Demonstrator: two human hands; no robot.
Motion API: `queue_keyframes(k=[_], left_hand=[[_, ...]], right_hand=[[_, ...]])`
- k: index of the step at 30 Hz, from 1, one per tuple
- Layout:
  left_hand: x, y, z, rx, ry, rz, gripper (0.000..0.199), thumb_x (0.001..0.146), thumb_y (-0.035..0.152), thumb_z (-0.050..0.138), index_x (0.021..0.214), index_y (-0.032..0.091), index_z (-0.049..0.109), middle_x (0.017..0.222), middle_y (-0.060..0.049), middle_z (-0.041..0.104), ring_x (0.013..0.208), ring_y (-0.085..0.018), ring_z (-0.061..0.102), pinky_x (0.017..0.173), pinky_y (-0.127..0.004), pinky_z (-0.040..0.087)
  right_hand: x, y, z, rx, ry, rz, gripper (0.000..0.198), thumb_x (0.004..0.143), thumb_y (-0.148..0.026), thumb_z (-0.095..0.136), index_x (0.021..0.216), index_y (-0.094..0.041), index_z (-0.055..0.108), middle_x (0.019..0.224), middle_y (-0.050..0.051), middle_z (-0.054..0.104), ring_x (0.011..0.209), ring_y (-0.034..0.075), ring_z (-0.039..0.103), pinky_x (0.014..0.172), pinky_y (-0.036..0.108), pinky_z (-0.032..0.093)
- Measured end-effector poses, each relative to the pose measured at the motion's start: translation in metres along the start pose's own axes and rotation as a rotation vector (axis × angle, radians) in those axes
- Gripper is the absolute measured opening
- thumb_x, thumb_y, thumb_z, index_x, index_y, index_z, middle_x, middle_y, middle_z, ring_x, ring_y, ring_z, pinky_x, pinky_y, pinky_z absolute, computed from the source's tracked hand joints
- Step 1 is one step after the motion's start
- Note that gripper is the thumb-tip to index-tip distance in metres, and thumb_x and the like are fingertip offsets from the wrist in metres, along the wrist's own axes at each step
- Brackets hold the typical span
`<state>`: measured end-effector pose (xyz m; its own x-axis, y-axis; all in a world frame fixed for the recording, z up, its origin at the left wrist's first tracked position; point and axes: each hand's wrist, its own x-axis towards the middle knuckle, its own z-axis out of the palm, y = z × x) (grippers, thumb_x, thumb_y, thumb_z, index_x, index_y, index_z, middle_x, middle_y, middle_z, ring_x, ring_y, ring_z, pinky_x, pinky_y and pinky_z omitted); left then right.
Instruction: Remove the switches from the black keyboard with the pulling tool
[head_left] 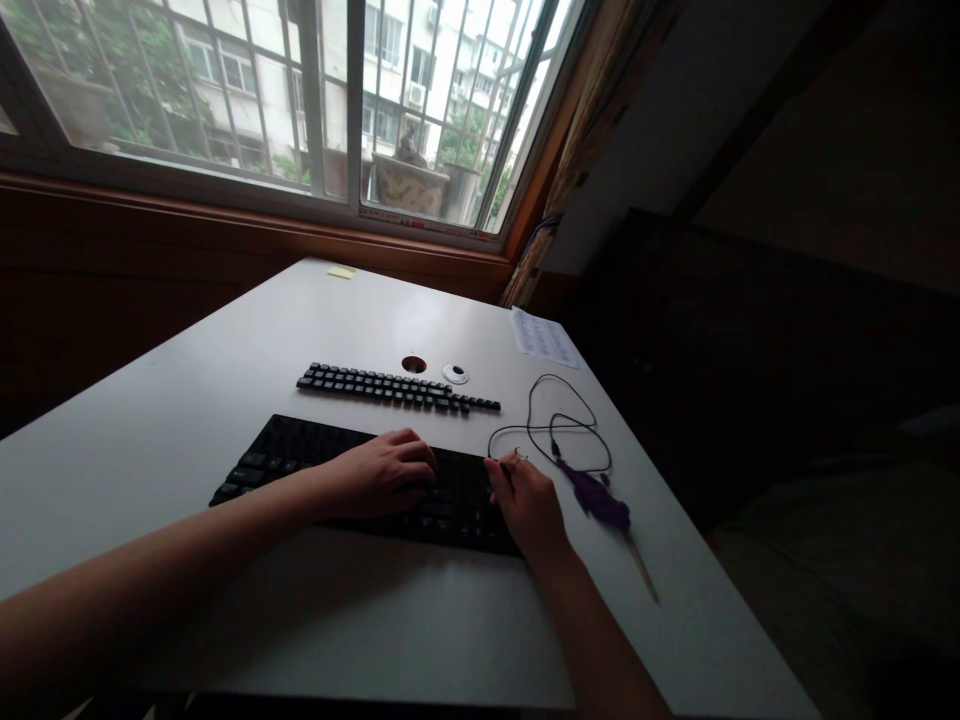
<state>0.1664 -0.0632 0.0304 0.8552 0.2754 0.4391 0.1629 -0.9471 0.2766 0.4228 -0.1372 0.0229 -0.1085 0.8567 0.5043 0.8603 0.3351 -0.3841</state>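
A black keyboard (259, 470) lies on the white table, with some keys still on it at the left end. My left hand (394, 472) rests over its middle, fingers curled and close together; the fingertips are partly hidden, and what they hold, if anything, does not show. At the keyboard's right end, my right hand (529, 500) is closed, thumb against fingers, around a small wire keycap puller (519, 455) whose thin ends poke out above. Behind the keyboard, loose black keycaps (375, 386) stand in neat rows.
A black cable (574, 425) lies looped right of the keyboard, beside a purple cloth-like bundle (600, 500) with a thin stick (641, 568). Farther back are a round cable hole (414, 365), a white disc (455, 374), a printed sheet (545, 338) and a yellow note (341, 271).
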Motion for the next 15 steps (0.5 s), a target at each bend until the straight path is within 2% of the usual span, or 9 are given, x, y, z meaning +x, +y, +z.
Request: queue_keyframes(k=[4,8,12,15], left_hand=[[0.0008,0.0011,-0.0007,0.008,-0.02,-0.013,0.018,0.09,0.02,0.059,0.107,0.019,0.065,0.111,-0.009,0.064,0.105,-0.025,0.053,0.092,-0.039,0.05],[-0.0002,-0.0001,0.0007,-0.013,0.008,-0.009,0.019,0.089,0.021,0.06,0.107,0.02,0.065,0.111,-0.009,0.064,0.104,-0.024,0.054,0.091,-0.038,0.05],[-0.0007,-0.0009,0.0006,-0.014,0.007,-0.003,0.02,0.089,0.02,0.06,0.108,0.02,0.065,0.11,-0.009,0.065,0.105,-0.025,0.054,0.092,-0.038,0.05],[-0.0011,-0.0012,0.001,-0.021,0.007,-0.005,0.021,0.088,0.019,0.06,0.109,0.02,0.065,0.111,-0.01,0.064,0.105,-0.025,0.054,0.091,-0.037,0.05]], right_hand=[[-0.0024,0.0002,-0.0005,-0.019,0.011,0.012,0.027,0.099,-0.039,0.043,0.086,-0.021,0.059,0.072,0.005,0.067,0.063,0.019,0.065,0.064,0.028,0.047],[-0.0052,0.0004,-0.001,0.064,0.07,0.165,0.021,0.097,-0.04,0.048,0.096,-0.021,0.059,0.063,0.0,0.066,0.055,0.017,0.065,0.061,0.027,0.048],[-0.0049,0.0025,-0.0021,0.191,0.156,0.309,0.019,0.093,-0.041,0.053,0.094,-0.022,0.053,0.053,-0.005,0.06,0.047,0.016,0.062,0.055,0.025,0.046],[-0.0029,0.004,-0.0038,0.168,0.137,0.291,0.021,0.095,-0.039,0.049,0.083,-0.022,0.054,0.05,-0.005,0.059,0.049,0.015,0.061,0.058,0.025,0.045]])
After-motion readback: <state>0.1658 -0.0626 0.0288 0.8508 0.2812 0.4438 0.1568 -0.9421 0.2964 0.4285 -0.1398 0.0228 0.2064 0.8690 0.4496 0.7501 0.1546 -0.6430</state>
